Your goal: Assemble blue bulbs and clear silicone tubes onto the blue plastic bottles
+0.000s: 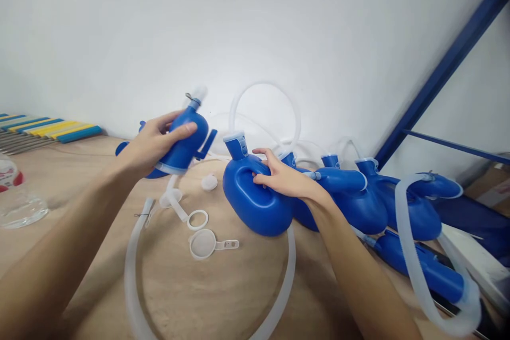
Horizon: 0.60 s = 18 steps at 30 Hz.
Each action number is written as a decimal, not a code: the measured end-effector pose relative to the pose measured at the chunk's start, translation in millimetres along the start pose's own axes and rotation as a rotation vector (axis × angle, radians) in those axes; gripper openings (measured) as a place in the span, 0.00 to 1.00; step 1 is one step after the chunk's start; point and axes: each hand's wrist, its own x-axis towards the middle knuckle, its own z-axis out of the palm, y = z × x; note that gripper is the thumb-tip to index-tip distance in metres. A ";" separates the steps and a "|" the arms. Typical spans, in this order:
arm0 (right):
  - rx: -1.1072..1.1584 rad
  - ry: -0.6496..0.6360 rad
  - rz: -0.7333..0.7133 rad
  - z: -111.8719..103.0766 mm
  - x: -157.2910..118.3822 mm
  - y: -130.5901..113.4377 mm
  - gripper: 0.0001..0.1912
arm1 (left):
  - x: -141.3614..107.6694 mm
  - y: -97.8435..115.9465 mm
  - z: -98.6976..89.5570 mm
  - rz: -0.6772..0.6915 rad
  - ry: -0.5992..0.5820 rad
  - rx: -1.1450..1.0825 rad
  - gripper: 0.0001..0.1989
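Observation:
My left hand is wrapped round a blue funnel-shaped part, raised above the table, its narrow neck pointing up and a short clear tube piece on it. My right hand touches a blue bottle at its recessed grip, thumb and fingers curled at the hollow. The bottle leans on the table with its capped spout up. In front of it lie a white round cap with a strap, a white ring and a small white disc. A clear hose curves across the table.
More blue bottles with hoses crowd the right side, near a blue metal frame. Rods with blue and yellow handles lie at the far left. A clear bottle is at the left edge. A white wall stands behind.

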 end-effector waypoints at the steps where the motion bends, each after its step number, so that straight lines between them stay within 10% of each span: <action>1: 0.016 -0.010 -0.009 0.8 -0.6 -0.2 0.37 | -5.4 3.1 4.3 0.005 -0.076 0.059 0.38; 18: 0.026 0.071 -0.270 11.9 -12.0 -19.5 0.23 | -32.0 14.4 29.9 0.140 -0.397 0.536 0.45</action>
